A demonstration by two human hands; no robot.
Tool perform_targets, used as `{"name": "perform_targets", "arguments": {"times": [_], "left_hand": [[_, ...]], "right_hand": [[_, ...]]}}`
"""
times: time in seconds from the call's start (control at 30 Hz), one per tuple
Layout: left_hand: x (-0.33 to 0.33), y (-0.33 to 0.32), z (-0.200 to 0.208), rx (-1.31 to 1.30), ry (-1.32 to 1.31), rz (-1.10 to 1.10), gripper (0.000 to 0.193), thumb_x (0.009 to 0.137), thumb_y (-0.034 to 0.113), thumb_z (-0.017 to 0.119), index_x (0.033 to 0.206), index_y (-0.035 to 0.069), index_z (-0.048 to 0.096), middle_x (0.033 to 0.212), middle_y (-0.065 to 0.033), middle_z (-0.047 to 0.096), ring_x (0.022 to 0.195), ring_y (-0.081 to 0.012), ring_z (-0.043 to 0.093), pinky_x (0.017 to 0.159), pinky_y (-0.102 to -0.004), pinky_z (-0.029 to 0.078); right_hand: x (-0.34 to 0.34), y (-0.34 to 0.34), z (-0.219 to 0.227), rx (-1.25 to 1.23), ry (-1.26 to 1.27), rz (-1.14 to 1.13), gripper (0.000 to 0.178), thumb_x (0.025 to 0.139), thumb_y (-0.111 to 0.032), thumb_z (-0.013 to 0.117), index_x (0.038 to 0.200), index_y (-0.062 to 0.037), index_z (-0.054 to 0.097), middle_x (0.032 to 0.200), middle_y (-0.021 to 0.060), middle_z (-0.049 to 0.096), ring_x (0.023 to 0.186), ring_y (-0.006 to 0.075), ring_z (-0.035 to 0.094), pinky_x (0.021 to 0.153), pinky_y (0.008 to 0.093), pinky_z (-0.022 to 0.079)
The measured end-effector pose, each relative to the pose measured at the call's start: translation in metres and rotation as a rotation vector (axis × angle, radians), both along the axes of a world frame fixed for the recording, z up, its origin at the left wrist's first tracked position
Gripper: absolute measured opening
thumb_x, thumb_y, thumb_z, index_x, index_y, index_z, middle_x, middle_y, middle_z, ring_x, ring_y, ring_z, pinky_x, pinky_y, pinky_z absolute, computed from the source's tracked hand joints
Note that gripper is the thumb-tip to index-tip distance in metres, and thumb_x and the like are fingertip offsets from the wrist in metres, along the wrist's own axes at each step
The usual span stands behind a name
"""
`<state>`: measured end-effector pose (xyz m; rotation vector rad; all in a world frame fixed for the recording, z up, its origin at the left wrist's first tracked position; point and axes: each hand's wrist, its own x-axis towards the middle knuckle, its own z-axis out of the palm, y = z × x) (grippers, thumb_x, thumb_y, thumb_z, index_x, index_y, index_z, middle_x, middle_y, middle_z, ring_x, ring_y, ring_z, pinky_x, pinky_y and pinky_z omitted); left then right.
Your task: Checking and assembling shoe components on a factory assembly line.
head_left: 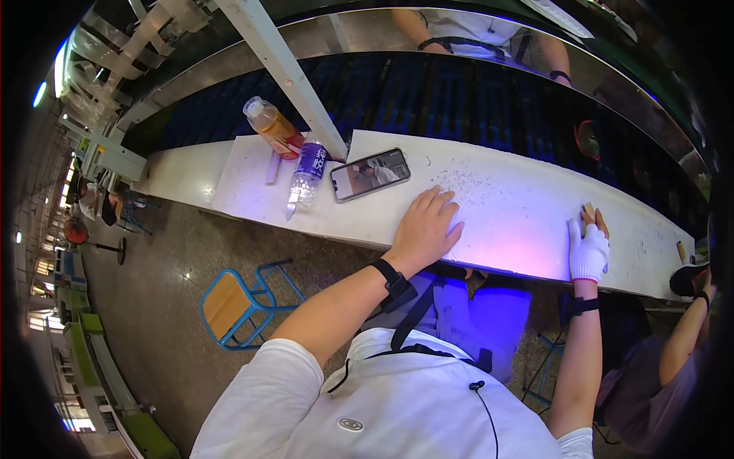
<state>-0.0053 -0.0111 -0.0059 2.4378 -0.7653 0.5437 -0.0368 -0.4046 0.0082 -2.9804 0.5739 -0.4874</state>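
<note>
My left hand (pixel 425 228) is bare and lies palm down on the white bench (pixel 505 206), fingers stretched out and holding nothing. Right of the phone, dark specks (pixel 478 190) are scattered beyond its fingertips. Over on the right, my right hand (pixel 589 249) wears a white glove that leaves some fingertips bare. It rests on the bench with the thumb apart from the fingers; a small tan patch at the fingertips is too small to make out. A phone (pixel 371 174) with a lit screen lies to the left of my left hand.
A bottle with an orange-red label (pixel 275 130) and a clear bottle with a purple label (pixel 307 172) stand by a white post (pixel 287 76). Behind the bench runs a dark slatted conveyor (pixel 428 92). A blue-framed stool (pixel 233 310) stands left. At far right, another person's hand touches a dark shoe (pixel 688 280).
</note>
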Motion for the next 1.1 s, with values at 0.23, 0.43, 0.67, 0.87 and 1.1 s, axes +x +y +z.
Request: {"name": "perform_targets", "arguments": {"times": [0.23,0.43,0.67,0.87,1.1], "left_hand": [[0.001,-0.001,-0.004,-0.010,-0.064,-0.015,0.031,0.094,0.023,0.078,0.116,0.003,0.074,0.136,-0.0189,0.070,0.135,-0.0441,0.060,0.117,-0.0528,0.048],[0.002,-0.004,-0.001,0.010,-0.039,-0.008,0.031,0.094,0.022,0.078,0.117,0.003,0.073,0.138,-0.0188,0.069,0.136,-0.0442,0.059,0.117,-0.0534,0.048],[-0.001,-0.004,0.002,0.014,0.008,-0.005,0.033,0.094,0.023,0.077,0.120,0.004,0.071,0.139,-0.0196,0.068,0.138,-0.0461,0.058,0.119,-0.0543,0.046],[-0.001,-0.002,0.005,0.008,0.074,-0.013,0.033,0.094,0.023,0.078,0.119,0.003,0.071,0.143,-0.0203,0.066,0.139,-0.0473,0.057,0.122,-0.0559,0.045],[0.002,0.002,0.008,-0.004,0.124,-0.042,0.031,0.094,0.024,0.077,0.116,0.003,0.070,0.141,-0.0207,0.066,0.141,-0.0443,0.056,0.123,-0.0564,0.044]], "right_hand": [[0.000,-0.002,-0.002,-0.034,0.002,0.018,0.046,0.106,-0.046,0.067,0.139,-0.0151,0.075,0.167,0.0143,0.054,0.142,0.0408,0.059,0.118,0.0516,0.049],[-0.002,0.000,0.001,-0.006,0.022,0.004,0.046,0.104,-0.044,0.070,0.140,-0.0152,0.074,0.167,0.0155,0.053,0.140,0.0416,0.060,0.118,0.0521,0.049],[-0.003,-0.003,-0.002,-0.060,0.018,0.069,0.045,0.104,-0.038,0.071,0.143,-0.0143,0.071,0.168,0.0166,0.052,0.150,0.0415,0.051,0.122,0.0518,0.044],[0.031,-0.006,0.018,-0.362,-0.064,0.463,0.051,0.105,-0.035,0.071,0.146,-0.0056,0.064,0.164,0.0207,0.053,0.154,0.0452,0.047,0.123,0.0547,0.042],[0.262,0.011,0.081,-0.131,0.240,0.200,0.082,0.093,-0.055,0.080,0.148,0.0011,0.061,0.145,0.0293,0.067,0.137,0.0423,0.063,0.111,0.0482,0.051]]}}
